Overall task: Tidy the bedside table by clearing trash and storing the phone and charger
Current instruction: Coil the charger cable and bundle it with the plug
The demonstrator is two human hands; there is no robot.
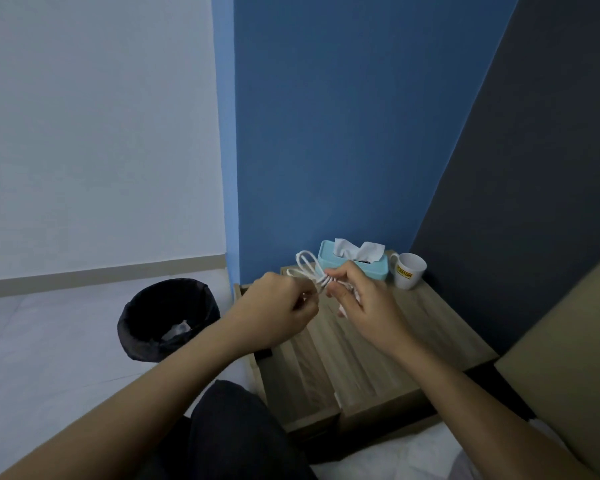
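Step in hand: it's the charger, folks. The white charger cable (309, 271) is being bundled up in mid-air, above the wooden bedside table (413, 327).
Right hand (364, 299): grip pressed together around the gathered middle of the cable, loops fanning out up and away from the fingers, toward the wall.
Left hand (279, 306): fist curled, thumb and forefinger pinching what looks like the loose end, just beside the right hand's grip. Exactly how the strand runs between the two hands, I cannot tell.
Beyond the grip: a teal tissue box (352, 261) at the back of the table, a white mug (407, 271) beside it on the far side from the bin.
Below and outward from the left hand: a black-lined trash bin (167, 318) on the floor with something pale inside, so the trash looks at least partly dealt with.
Phone: I can't spot it anywhere from here.
Drawer: a wooden edge (238, 289) pokes out under the left hand; it may be an open drawer, hard to be sure.
Next move, my guess: finish winding the tail so the loops hold, keep the bundle pinched tight, then lower it into storage without letting the coils spring apart.
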